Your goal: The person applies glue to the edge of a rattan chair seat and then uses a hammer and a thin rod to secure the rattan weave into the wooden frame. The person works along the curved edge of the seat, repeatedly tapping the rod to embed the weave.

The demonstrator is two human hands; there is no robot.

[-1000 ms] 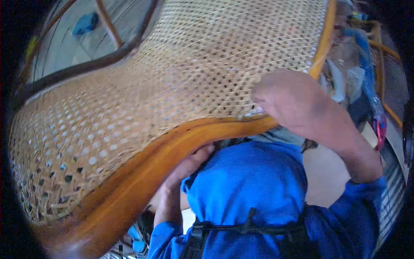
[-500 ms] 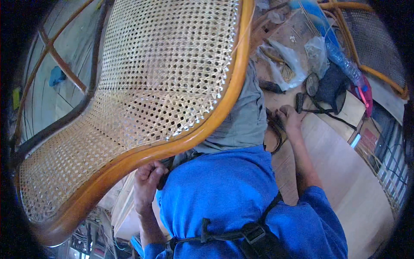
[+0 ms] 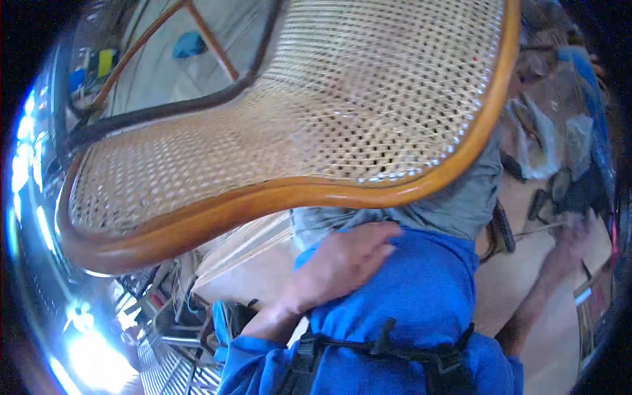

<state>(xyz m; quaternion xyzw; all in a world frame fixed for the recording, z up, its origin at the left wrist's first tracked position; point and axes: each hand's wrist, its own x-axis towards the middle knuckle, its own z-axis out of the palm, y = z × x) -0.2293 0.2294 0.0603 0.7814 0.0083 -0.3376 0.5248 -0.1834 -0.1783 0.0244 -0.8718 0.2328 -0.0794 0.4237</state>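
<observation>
A woven cane seat [image 3: 368,99], set in a curved orange-brown wooden frame [image 3: 316,193], leans across my lap. Just below its front rail, my left hand [image 3: 352,260] lies over my blue shirt, fingers stretched out and holding nothing visible. Out to the right, my right hand [image 3: 574,240] is blurred, its fingers apart, close to a dark cloth pouch [image 3: 588,195]. A thin pale strand [image 3: 533,230] runs beside that hand; whether they touch is unclear. Between my thigh and the right hand lies a dark narrow tool [image 3: 505,228].
A pale wooden board [image 3: 543,303] extends under my right arm. Clear plastic bags [image 3: 536,141] and scraps lie at the upper right. Metal racks [image 3: 178,359] stand at the lower left near bright light. A blue object [image 3: 189,45] rests beyond the chair frame.
The view has turned left, so the chair appears farther right. My left hand has come from below the rail onto my shirt and opened. My right hand has moved outward from beside my thigh.
</observation>
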